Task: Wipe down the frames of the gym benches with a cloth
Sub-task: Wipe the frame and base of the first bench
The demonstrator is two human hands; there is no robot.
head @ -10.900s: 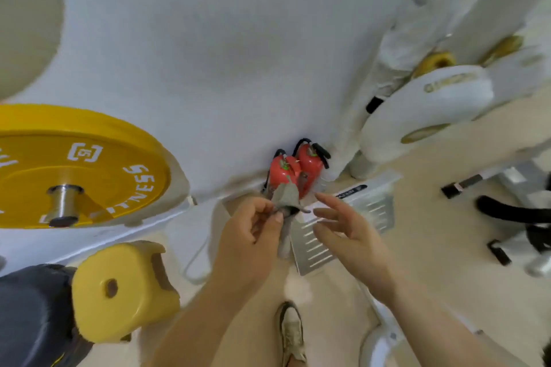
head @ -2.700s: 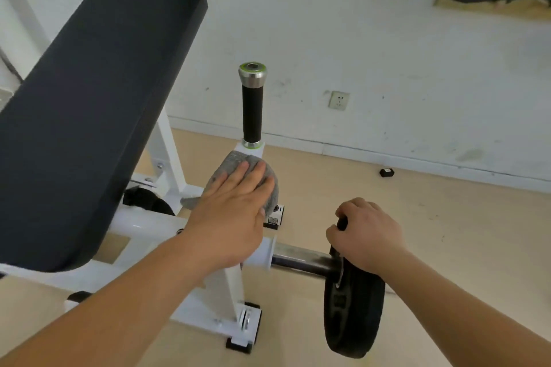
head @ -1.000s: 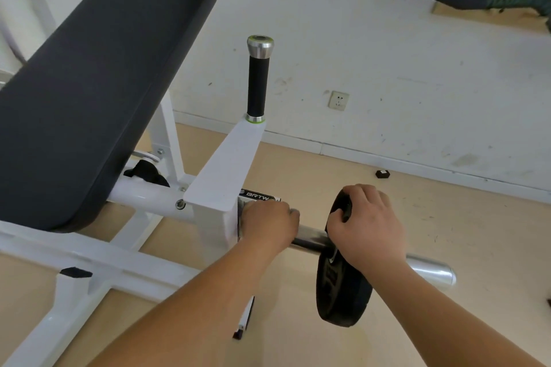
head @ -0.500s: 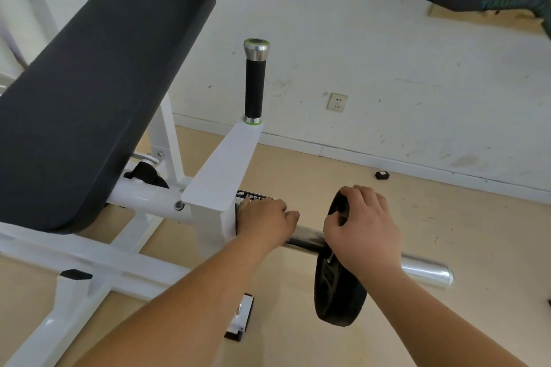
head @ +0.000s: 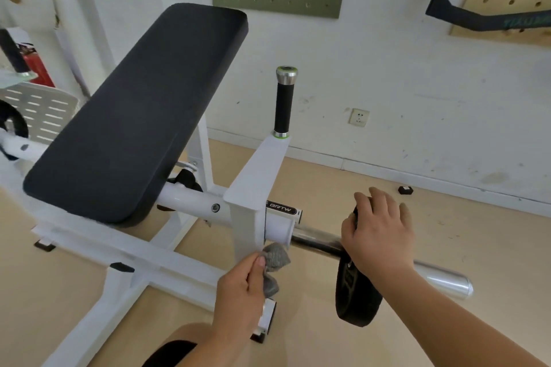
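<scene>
Left hand (head: 238, 292) lower now, cloth (head: 275, 256) against upright post (head: 247, 217)

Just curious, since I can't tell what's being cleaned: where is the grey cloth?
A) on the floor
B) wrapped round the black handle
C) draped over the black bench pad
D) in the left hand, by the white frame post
D: the left hand pinches the grey cloth beside the white frame post, while the right hand holds the black weight plate.
</scene>
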